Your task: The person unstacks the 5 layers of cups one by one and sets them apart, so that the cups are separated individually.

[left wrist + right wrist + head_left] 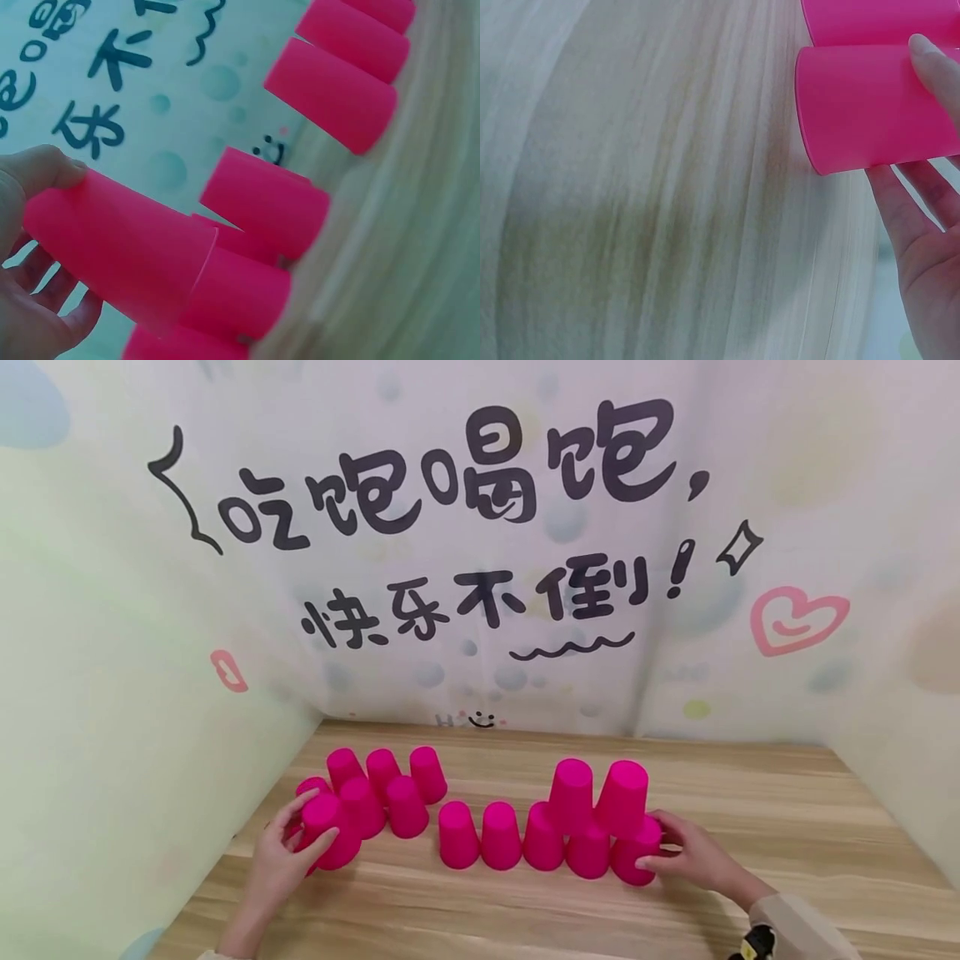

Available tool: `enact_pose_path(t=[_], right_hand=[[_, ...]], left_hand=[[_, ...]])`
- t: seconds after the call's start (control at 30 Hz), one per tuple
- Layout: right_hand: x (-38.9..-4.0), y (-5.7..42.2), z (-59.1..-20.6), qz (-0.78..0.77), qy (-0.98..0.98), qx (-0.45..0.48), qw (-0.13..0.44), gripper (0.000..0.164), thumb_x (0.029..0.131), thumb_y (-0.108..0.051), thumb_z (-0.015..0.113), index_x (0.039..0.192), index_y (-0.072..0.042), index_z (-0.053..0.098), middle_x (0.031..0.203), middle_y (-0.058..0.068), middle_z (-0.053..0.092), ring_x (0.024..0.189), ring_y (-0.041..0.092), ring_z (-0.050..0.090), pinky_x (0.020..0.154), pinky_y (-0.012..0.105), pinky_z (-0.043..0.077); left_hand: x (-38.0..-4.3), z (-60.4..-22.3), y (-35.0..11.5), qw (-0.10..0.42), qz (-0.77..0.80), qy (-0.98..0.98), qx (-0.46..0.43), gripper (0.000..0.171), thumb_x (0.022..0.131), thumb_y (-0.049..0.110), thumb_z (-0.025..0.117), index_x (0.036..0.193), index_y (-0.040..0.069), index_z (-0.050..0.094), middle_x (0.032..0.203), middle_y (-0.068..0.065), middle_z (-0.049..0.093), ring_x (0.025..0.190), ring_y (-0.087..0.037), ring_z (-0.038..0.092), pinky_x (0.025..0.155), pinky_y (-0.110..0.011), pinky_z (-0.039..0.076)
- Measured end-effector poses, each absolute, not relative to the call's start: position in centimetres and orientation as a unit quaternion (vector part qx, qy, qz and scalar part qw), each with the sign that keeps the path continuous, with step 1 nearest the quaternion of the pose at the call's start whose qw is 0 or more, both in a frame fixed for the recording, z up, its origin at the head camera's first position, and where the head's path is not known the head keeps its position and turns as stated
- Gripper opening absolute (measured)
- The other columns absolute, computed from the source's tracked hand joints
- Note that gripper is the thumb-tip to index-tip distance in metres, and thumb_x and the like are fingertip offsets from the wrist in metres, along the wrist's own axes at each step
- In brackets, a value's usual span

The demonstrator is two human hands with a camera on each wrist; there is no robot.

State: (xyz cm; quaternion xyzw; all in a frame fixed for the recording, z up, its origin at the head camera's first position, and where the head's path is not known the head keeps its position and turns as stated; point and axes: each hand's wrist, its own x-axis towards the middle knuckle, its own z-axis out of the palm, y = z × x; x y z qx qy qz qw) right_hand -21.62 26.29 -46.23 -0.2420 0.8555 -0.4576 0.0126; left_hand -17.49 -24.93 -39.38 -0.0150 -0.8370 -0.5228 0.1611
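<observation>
L grip [282,850]: cup-wide rnd cup [326,812] | R grip [693,852]: ditto, end cup [632,850]

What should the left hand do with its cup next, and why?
The left hand should probably bring its cup above the space between the second cup and third cup from the left in the bottom row. No cup bridges them, two raised cups line the row's right end, and the right hand holds the end cup.

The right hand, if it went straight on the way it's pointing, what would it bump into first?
The pink cup at the bottom row's right end, which the right hand already grips. Carrying that along, it would probably meet the next bottom-row cup, though their gap is hard to judge.
</observation>
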Motion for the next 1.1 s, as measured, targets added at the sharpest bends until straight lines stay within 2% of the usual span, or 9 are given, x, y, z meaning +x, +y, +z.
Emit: enact_pose_path(t=[0.1,0.3,0.33,0.47,0.53,0.63,0.73,0.87,1.1], right_hand=[[-21.6,26.2,-46.2,-0.46,0.854,-0.241,0.02,0.052,0.074,-0.019,0.072,0.115,0.001,0.049,0.102,0.013,0.058,0.088,0.006,0.057,0.07,0.021,0.05],[-21.5,26.1,-46.2,-0.464,0.853,-0.24,0.022,0.053,0.073,-0.019,0.072,0.115,0.002,0.048,0.102,0.014,0.057,0.089,0.006,0.057,0.07,0.022,0.05],[-21.5,26.1,-46.2,-0.463,0.853,-0.241,0.02,0.053,0.073,-0.019,0.072,0.115,0.002,0.048,0.102,0.014,0.057,0.089,0.006,0.057,0.07,0.022,0.05],[-21.5,26.1,-46.2,-0.458,0.855,-0.24,0.022,0.053,0.074,-0.02,0.072,0.116,0.002,0.048,0.103,0.014,0.057,0.089,0.007,0.058,0.07,0.021,0.05],[-21.5,26.1,-46.2,-0.459,0.855,-0.239,0.025,0.053,0.074,-0.02,0.071,0.116,0.002,0.048,0.104,0.014,0.057,0.089,0.008,0.058,0.07,0.022,0.05],[-21.4,26.1,-46.1,-0.459,0.855,-0.239,0.027,0.053,0.075,-0.018,0.071,0.117,0.003,0.047,0.105,0.015,0.056,0.089,0.007,0.057,0.07,0.022,0.05],[-21.4,26.1,-46.0,-0.461,0.854,-0.242,0.023,0.053,0.074,-0.018,0.071,0.117,0.003,0.047,0.104,0.016,0.056,0.089,0.006,0.057,0.069,0.023,0.05],[-21.4,26.0,-45.9,-0.457,0.857,-0.238,0.021,0.052,0.074,-0.018,0.071,0.116,0.003,0.047,0.103,0.014,0.057,0.088,0.007,0.057,0.07,0.023,0.05],[-21.3,26.2,-45.8,-0.455,0.859,-0.231,0.028,0.053,0.075,-0.019,0.07,0.118,0.002,0.047,0.105,0.014,0.057,0.089,0.011,0.058,0.07,0.023,0.05]], left_hand=[[-17.2,-40.3,-25.1,0.131,-0.512,-0.849,0.018,0.057,0.08,0.01,0.065,0.129,0.0,0.038,0.12,-0.015,0.042,0.092,0.007,0.041,0.077,-0.003,0.036],[-17.3,-42.7,-25.8,0.074,-0.52,-0.849,0.051,0.058,0.081,0.006,0.062,0.131,-0.001,0.033,0.127,-0.021,0.039,0.112,-0.027,0.043,0.09,-0.025,0.04],[-17.3,-43.1,-25.8,0.069,-0.524,-0.847,0.055,0.058,0.081,0.005,0.062,0.131,-0.001,0.032,0.127,-0.022,0.038,0.112,-0.025,0.043,0.09,-0.025,0.04],[-17.4,-44.3,-26.0,0.074,-0.535,-0.839,0.066,0.057,0.081,0.002,0.061,0.131,-0.003,0.033,0.127,-0.022,0.038,0.097,0.006,0.044,0.08,-0.007,0.036],[-17.5,-44.6,-26.1,0.081,-0.538,-0.837,0.063,0.057,0.081,0.002,0.06,0.131,-0.002,0.033,0.127,-0.022,0.038,0.094,0.01,0.041,0.078,-0.003,0.034],[-17.8,-44.7,-26.2,0.084,-0.536,-0.838,0.055,0.056,0.082,0.0,0.058,0.132,-0.003,0.031,0.128,-0.024,0.037,0.108,-0.009,0.046,0.08,-0.002,0.032],[-18.0,-44.5,-26.2,0.077,-0.53,-0.843,0.048,0.057,0.083,-0.002,0.056,0.133,-0.003,0.029,0.131,-0.026,0.033,0.119,-0.035,0.035,0.091,-0.016,0.034],[-18.4,-44.2,-26.3,0.063,-0.524,-0.849,0.038,0.059,0.083,-0.003,0.054,0.134,-0.005,0.025,0.134,-0.028,0.027,0.123,-0.04,0.028,0.096,-0.037,0.027],[-18.8,-43.8,-26.5,0.057,-0.502,-0.863,0.023,0.061,0.083,-0.004,0.053,0.135,-0.006,0.022,0.135,-0.03,0.025,0.123,-0.042,0.027,0.097,-0.041,0.027]])
